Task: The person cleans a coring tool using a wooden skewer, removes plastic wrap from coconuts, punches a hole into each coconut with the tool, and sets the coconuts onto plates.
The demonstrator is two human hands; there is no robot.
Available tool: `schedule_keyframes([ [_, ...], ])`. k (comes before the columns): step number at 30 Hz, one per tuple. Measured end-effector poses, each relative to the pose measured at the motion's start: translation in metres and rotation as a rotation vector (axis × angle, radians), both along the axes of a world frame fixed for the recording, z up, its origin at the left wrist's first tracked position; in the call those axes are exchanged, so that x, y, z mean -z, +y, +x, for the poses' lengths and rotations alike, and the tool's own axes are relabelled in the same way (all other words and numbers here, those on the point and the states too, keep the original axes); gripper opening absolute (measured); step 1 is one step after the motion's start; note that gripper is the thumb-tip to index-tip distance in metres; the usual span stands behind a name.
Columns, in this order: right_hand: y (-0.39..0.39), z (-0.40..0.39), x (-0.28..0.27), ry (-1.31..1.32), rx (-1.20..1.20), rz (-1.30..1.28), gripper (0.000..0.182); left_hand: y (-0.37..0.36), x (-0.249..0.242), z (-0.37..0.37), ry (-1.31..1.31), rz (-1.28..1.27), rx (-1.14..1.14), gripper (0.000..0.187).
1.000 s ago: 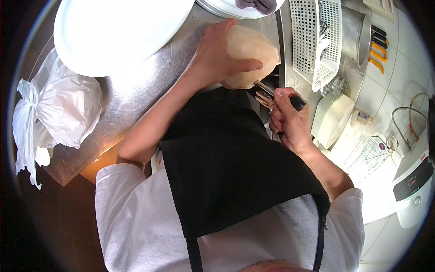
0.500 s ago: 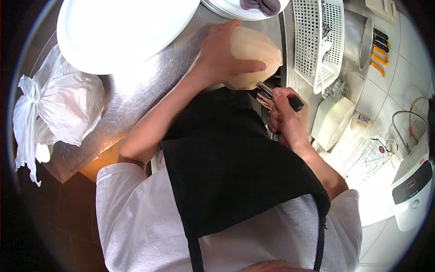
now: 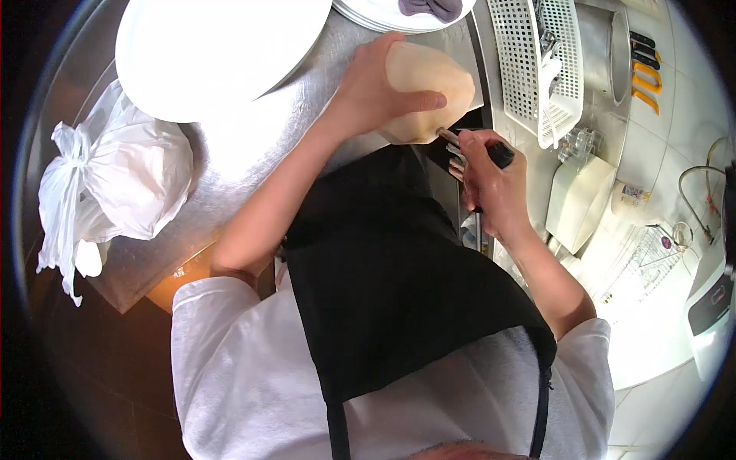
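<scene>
Left hand: holds the pale, rounded produce piece; fingers (image 3: pixel 377 52) lie over its far side, thumb across its upper face.
Right hand (image 3: pixel 502 184): closed around the black handle of a metal-ended tool (image 3: pixel 501 155); exact tool type cannot be told.
Produce piece (image 3: pixel 429 77): off the near edge of the stack of plates, between the hands, above the apron (image 3: pixel 414 268); surface smooth and faceted.
Contact point: tool's metal end at the lower right edge of the piece; depth of contact cannot be told.
Slip hazard: a rounded, possibly moist surface may turn under the left palm if the tool presses off-centre.
Hand hazard: a skid of the metal end along the curve could reach the left thumb, which lies across the same face.
Drop hazard: a loosened left grip could let the piece fall against the apron; no support is visible beneath it.
Counter (image 3: pixel 238 146): steel; carries the large white plate (image 3: pixel 215 57) and the tied plastic bag (image 3: pixel 138 180).
Stack of plates (image 3: pixel 366 19): beyond the piece, dark cloth (image 3: pixel 433 8) on top.
Basket (image 3: pixel 517 69): white, perforated, holding utensils, right of the stack.
</scene>
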State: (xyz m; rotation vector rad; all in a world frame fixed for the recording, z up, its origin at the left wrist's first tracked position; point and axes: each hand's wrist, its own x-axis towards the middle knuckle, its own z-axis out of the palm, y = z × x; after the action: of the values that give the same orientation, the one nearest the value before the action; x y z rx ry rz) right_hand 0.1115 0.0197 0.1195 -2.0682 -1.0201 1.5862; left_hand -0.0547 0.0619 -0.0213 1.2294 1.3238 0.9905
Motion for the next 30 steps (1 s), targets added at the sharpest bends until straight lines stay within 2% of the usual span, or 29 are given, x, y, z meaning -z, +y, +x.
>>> schedule_keyframes([
  [6, 0.006, 0.004, -0.003, 0.016, 0.008, -0.028, 0.028, 0.004, -0.012, -0.003, -0.072, 0.054, 0.061, 0.083],
  [10, 0.002, 0.008, -0.002, -0.001, -0.029, -0.001, 0.030, -0.002, -0.010, -0.001, 0.211, 0.129, 0.080, 0.093],
  [11, 0.002, 0.008, -0.003, -0.026, -0.039, -0.015, 0.030, -0.003, -0.008, -0.001, 0.178, 0.128, 0.104, 0.092],
  [14, 0.003, 0.003, -0.004, -0.146, -0.180, 0.042, 0.026, -0.002, -0.002, -0.001, 0.090, 0.131, 0.136, 0.091],
  [15, 0.005, 0.002, -0.006, -0.225, -0.296, 0.091, 0.025, -0.003, -0.001, -0.001, 0.067, 0.135, 0.135, 0.092],
  [17, 0.012, 0.020, 0.012, -0.211, -0.542, 0.331, 0.025, 0.001, 0.002, -0.003, 0.044, 0.153, 0.105, 0.093],
  [20, 0.011, 0.017, 0.017, -0.155, -0.513, 0.350, 0.026, 0.000, 0.009, 0.002, 0.021, 0.173, 0.071, 0.093],
  [22, 0.003, -0.004, 0.009, -0.073, -0.127, -0.008, 0.028, 0.000, 0.016, 0.004, 0.023, 0.213, 0.069, 0.092],
  [23, -0.003, -0.014, 0.032, -0.024, -0.001, 0.035, 0.029, -0.002, 0.018, 0.005, 0.045, 0.208, 0.099, 0.093],
  [25, 0.003, -0.015, 0.032, -0.022, -0.013, 0.047, 0.029, 0.003, 0.019, 0.002, 0.100, 0.202, 0.122, 0.094],
  [27, -0.006, -0.015, 0.035, 0.013, -0.024, -0.007, 0.027, -0.002, 0.018, -0.005, 0.065, 0.190, 0.098, 0.093],
  [30, -0.002, 0.003, 0.043, 0.028, -0.050, 0.040, 0.025, 0.002, 0.019, 0.002, -0.027, 0.144, 0.130, 0.093],
])
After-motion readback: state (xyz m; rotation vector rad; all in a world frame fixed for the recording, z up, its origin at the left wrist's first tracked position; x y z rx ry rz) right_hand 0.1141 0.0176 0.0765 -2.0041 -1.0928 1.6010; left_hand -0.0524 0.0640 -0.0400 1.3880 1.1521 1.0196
